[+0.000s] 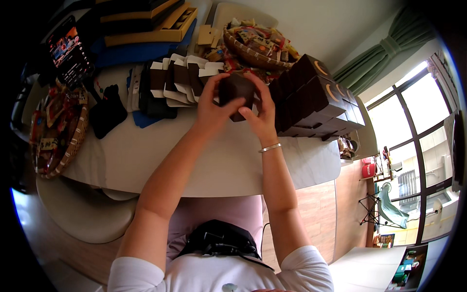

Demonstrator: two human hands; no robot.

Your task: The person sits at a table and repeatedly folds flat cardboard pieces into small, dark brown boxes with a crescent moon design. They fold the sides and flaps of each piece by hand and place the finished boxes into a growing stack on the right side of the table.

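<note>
Above the far half of the white table (160, 160), a small dark brown box (235, 90) sits between both my hands. My left hand (214, 104) grips its left side, with the thumb across the front. On the other side, my right hand (261, 104) wraps round it, thumb near the lower front edge; a silver bangle is on that wrist. Just left of the box lies a row of flattened, partly unfolded brown-and-white cartons (180, 80). To the right, dark brown boxes (311, 100) stand stacked in rows, some with a gold curve on them.
Wicker baskets of wrapped snacks stand at the back (260, 58) and at the left edge (78, 141). A phone (70, 53) showing a lit screen is propped at back left, beside a black pouch (108, 112). Larger trays (151, 36) pile up behind. A stool (87, 209) is at lower left.
</note>
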